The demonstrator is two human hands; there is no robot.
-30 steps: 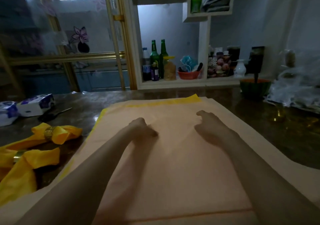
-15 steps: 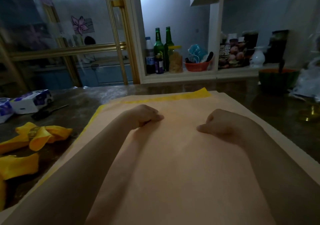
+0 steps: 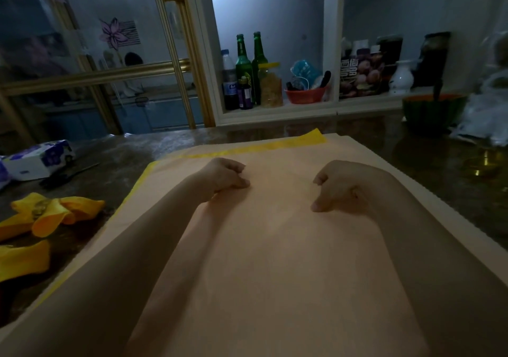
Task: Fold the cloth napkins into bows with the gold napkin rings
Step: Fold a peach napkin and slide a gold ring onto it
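Observation:
A large peach cloth napkin [image 3: 275, 260] lies spread flat on the dark table, on top of a yellow napkin whose edge [image 3: 247, 149] shows at the far and left sides. My left hand [image 3: 222, 175] and my right hand [image 3: 341, 186] rest on the peach napkin's far half, a forearm's width apart. Both have their fingers curled in, and I see no fold of cloth between them. At the left lies a yellow napkin bow [image 3: 63, 213] with a gold ring [image 3: 39, 209] around its middle. Another yellow napkin [image 3: 22, 260] lies nearer me.
A tissue pack [image 3: 38, 161] and a dark tool [image 3: 68, 174] lie at the far left. A green bowl [image 3: 431, 109] and a plastic bag [image 3: 483, 120] stand at the far right. Bottles [image 3: 244, 73] fill the shelf behind. Something golden [image 3: 478, 164] glints on the table.
Both hands have slid back toward me over the peach napkin, and their fingers have curled from fairly flat into loose fists. The view has shifted closer.

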